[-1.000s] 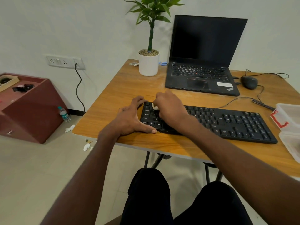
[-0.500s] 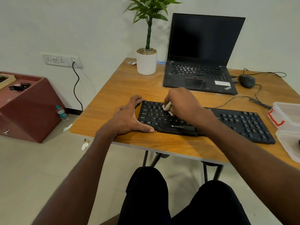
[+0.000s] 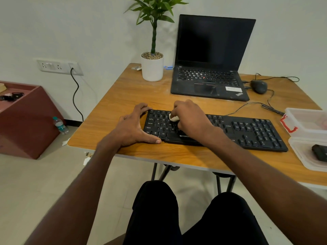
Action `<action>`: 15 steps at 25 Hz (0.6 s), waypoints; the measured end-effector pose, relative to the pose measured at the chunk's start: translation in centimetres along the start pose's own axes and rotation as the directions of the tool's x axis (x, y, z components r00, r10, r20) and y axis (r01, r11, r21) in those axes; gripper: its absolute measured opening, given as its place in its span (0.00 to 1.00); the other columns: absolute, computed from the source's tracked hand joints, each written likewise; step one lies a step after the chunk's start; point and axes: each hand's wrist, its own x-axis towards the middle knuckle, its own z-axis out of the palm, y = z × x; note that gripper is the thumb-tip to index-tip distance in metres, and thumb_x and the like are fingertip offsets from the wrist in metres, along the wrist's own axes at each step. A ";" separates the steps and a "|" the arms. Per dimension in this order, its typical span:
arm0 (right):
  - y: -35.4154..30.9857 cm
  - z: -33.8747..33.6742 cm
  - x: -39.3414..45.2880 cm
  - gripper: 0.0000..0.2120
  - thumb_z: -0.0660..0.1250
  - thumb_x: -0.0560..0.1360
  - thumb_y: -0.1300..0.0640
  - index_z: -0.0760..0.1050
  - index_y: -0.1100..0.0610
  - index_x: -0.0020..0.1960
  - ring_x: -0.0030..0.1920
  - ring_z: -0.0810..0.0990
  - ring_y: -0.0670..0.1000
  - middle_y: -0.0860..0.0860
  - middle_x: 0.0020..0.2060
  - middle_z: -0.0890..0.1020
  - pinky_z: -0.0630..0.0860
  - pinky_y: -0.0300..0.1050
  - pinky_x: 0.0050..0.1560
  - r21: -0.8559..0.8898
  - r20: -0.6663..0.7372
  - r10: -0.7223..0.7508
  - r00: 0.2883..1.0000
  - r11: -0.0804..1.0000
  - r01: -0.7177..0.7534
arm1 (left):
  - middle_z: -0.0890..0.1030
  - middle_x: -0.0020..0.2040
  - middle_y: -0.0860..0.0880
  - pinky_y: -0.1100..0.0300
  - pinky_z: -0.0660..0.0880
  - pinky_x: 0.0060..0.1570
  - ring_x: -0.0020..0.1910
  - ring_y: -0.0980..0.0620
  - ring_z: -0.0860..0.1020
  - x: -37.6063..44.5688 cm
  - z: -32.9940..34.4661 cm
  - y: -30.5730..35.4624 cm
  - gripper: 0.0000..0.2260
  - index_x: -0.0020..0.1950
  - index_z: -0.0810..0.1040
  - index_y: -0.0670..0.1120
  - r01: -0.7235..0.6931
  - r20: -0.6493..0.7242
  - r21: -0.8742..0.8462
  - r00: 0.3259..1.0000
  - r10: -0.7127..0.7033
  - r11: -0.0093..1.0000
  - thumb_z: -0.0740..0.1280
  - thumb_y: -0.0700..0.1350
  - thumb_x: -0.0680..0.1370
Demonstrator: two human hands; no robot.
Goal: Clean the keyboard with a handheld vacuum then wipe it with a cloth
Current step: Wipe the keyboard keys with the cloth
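Note:
A black keyboard [image 3: 247, 131] lies along the front of the wooden table [image 3: 123, 96]. My right hand [image 3: 190, 117] grips a small white cloth [image 3: 173, 117] and presses it on the keys of the keyboard's left half; most of the cloth is hidden under the fingers. My left hand [image 3: 131, 129] braces the keyboard's left end, fingers on the far corner and thumb along the front edge. No handheld vacuum is in view.
Behind the keyboard stand an open black laptop [image 3: 210, 80], a potted plant [image 3: 153, 68] and a wired mouse [image 3: 259, 86]. Clear plastic boxes [image 3: 307, 121] sit at the right edge, the nearer one holding a black object [image 3: 319, 152]. A maroon cabinet [image 3: 26, 121] stands left.
My right hand slid the cloth rightward over the keys, then back left and toward the upper rows. My left hand kept its hold on the keyboard's left end.

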 end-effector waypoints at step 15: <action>2.2 -0.4 -2.5 0.13 0.73 0.73 0.65 0.84 0.56 0.57 0.52 0.78 0.54 0.52 0.50 0.83 0.80 0.51 0.50 -0.051 -0.037 0.115 0.993 0.992 -0.116 | 0.69 0.79 0.60 0.41 0.56 0.81 0.76 0.50 0.69 -0.1 0.0 -0.1 0.63 0.80 0.53 0.61 -0.022 0.001 0.004 1.000 0.022 1.000 0.77 0.79 0.52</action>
